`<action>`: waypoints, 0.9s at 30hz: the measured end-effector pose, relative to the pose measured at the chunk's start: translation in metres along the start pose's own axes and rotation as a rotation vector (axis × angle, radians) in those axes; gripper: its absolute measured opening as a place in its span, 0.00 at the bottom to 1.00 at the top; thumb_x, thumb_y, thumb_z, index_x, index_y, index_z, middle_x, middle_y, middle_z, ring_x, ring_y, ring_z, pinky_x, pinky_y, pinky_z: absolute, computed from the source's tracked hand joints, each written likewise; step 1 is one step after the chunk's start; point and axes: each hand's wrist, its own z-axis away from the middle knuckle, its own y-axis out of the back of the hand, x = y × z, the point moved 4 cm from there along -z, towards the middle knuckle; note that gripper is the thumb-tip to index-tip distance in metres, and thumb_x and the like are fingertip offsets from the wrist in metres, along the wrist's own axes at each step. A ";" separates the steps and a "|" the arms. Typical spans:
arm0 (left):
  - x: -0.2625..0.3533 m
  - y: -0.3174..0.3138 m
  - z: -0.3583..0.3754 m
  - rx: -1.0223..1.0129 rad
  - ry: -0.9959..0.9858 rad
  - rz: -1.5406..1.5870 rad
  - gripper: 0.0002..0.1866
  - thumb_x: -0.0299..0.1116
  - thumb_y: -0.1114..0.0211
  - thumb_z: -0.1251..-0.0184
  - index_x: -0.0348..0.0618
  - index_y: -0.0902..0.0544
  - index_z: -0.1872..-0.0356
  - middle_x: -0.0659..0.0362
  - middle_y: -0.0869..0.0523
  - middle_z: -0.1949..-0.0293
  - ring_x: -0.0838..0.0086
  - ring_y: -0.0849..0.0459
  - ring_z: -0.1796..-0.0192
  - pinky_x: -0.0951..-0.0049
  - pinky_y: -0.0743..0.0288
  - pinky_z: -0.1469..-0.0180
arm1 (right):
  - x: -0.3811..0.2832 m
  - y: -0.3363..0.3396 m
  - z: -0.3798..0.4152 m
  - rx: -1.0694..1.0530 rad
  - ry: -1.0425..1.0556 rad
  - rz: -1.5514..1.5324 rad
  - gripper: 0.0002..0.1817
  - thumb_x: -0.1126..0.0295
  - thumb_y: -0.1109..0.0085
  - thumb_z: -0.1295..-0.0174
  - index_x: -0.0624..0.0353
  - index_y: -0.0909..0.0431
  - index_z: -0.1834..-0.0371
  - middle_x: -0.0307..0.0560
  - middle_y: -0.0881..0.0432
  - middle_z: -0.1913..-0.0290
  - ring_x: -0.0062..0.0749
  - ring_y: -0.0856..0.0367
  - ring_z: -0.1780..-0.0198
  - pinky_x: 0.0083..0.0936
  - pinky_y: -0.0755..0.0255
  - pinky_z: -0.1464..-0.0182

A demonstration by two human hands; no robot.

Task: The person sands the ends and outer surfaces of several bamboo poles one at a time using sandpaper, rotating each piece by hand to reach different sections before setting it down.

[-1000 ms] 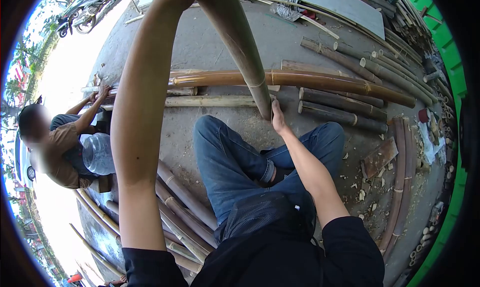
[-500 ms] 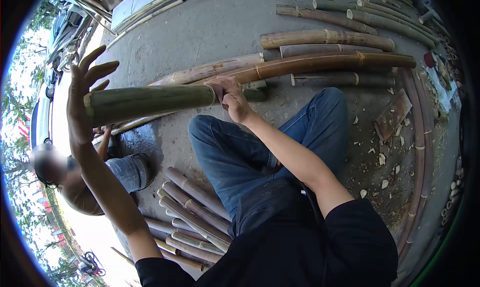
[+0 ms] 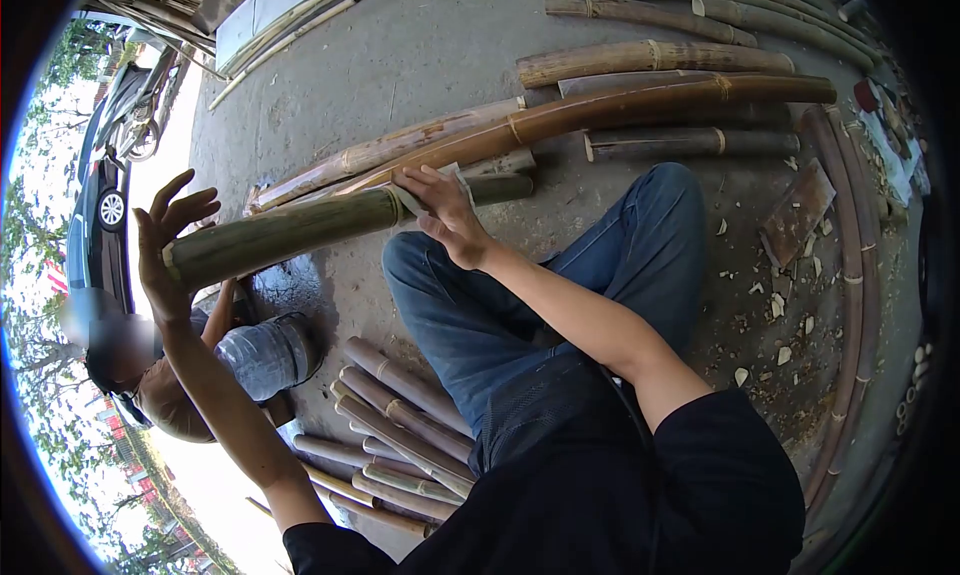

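While left grip (image 3: pixel 157 255) meets 1 end | green pole (image 3: pixel 290 233) | within right grip (image 3: pixel 445 213)

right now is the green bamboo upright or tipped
Tipped: the green bamboo slants sideways, left hand at one end, right hand farther along.

Left hand (image 3: pixel 155 260), palm at end of green bamboo pole (image 3: pixel 285 234); right hand (image 3: pixel 447 213) holding pale sheet (image 3: pixel 459 179) against pole

Floor (image 3: pixel 450 65): grey concrete is being darkened by a wet-looking patch (image 3: pixel 297 287) and dotted by pale chips (image 3: pixel 778 305).
Light: the open left side is being flooded by daylight.
Beyond: trees (image 3: pixel 72 60) and a dark car (image 3: pixel 111 235) are being seen.
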 end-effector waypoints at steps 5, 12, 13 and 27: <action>-0.021 0.011 0.005 -0.017 0.001 -0.070 0.45 0.69 0.69 0.19 0.39 0.23 0.28 0.45 0.11 0.45 0.60 0.13 0.43 0.56 0.26 0.33 | 0.097 0.010 0.025 0.132 -0.357 0.154 0.29 0.41 0.62 0.23 0.42 0.20 0.33 0.44 0.28 0.24 0.54 0.47 0.18 0.68 0.71 0.22; -0.041 0.021 0.018 -0.042 0.000 -0.003 0.45 0.68 0.69 0.18 0.37 0.24 0.28 0.44 0.12 0.45 0.59 0.13 0.43 0.57 0.24 0.34 | 0.151 0.035 0.050 0.123 -0.357 0.269 0.24 0.62 0.57 0.30 0.49 0.18 0.35 0.56 0.22 0.32 0.54 0.37 0.24 0.47 0.48 0.21; -0.038 0.020 0.017 -0.055 -0.008 -0.014 0.45 0.68 0.70 0.18 0.36 0.25 0.28 0.44 0.12 0.44 0.59 0.13 0.43 0.57 0.23 0.34 | 0.142 0.032 0.046 0.147 -0.211 0.122 0.24 0.64 0.56 0.31 0.52 0.19 0.35 0.57 0.22 0.33 0.55 0.33 0.26 0.46 0.45 0.22; 0.009 -0.002 0.019 -0.189 -0.203 -0.076 0.44 0.64 0.44 0.28 0.27 0.24 0.32 0.38 0.14 0.42 0.57 0.13 0.42 0.58 0.21 0.37 | 0.196 0.060 0.065 0.134 -0.324 0.410 0.21 0.57 0.54 0.26 0.53 0.18 0.40 0.52 0.19 0.36 0.52 0.26 0.33 0.44 0.39 0.27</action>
